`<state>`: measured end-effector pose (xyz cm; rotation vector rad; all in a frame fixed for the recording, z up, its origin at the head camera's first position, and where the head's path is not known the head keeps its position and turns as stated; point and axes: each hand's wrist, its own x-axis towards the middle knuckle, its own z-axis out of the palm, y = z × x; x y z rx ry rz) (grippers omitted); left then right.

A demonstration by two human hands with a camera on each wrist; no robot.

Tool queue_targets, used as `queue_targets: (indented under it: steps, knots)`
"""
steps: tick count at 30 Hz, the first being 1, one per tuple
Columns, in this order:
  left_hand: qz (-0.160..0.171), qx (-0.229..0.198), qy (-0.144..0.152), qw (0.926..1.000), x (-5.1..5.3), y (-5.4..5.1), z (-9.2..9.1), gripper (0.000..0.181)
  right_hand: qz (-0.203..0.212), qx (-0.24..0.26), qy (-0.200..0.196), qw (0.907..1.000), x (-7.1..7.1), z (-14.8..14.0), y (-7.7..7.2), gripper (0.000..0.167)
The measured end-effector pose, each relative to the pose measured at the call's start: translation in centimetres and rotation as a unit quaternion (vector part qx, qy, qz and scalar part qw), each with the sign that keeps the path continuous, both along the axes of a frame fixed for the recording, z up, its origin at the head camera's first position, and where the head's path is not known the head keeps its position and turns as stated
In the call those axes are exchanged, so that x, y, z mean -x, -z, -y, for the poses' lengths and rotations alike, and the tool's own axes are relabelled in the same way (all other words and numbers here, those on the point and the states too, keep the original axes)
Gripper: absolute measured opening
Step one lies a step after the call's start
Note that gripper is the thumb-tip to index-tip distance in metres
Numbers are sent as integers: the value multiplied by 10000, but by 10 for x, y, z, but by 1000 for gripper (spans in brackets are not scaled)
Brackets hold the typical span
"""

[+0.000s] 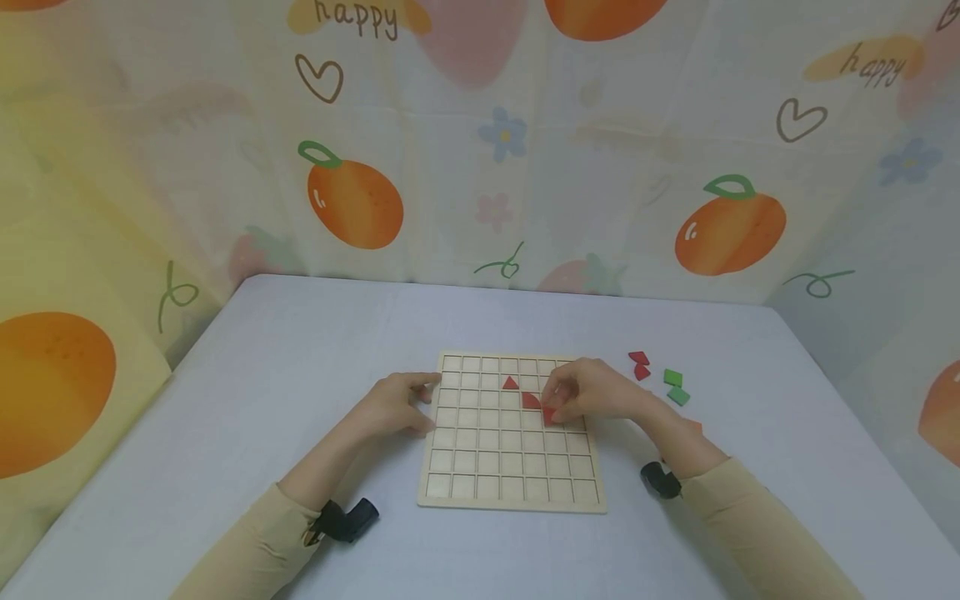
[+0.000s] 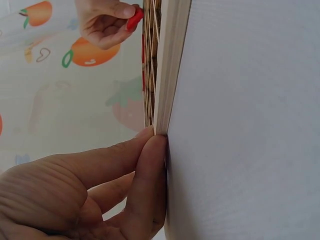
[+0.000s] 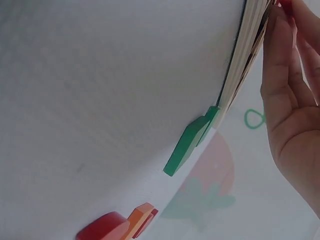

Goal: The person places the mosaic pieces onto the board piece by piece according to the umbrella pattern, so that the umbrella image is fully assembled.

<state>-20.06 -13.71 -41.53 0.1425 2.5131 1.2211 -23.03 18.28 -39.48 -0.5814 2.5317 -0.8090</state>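
A square wooden grid board lies on the white table. My left hand touches its left edge, thumb and index finger apart, as the fingertips also show in the left wrist view. My right hand pinches a small red tile over the right part of the grid; the left wrist view shows this red tile between thumb and finger. Two red pieces sit in cells on a diagonal: a triangle and a piece with one curved side.
Right of the board lie loose red pieces, green tiles and an orange piece partly behind my right forearm. The right wrist view also shows a red piece beside an orange one. A printed curtain borders the table.
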Motion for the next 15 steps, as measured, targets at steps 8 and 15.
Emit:
queue_targets:
  steps: [8,15]
  knots:
    - [8,94,-27,10000,0,0,-1,78,11,-87,63,9999,-2,0,0,9]
    - [-3,129,-31,9999,0,0,-1,79,15,-30,-132,9999,-1,-3,1,9]
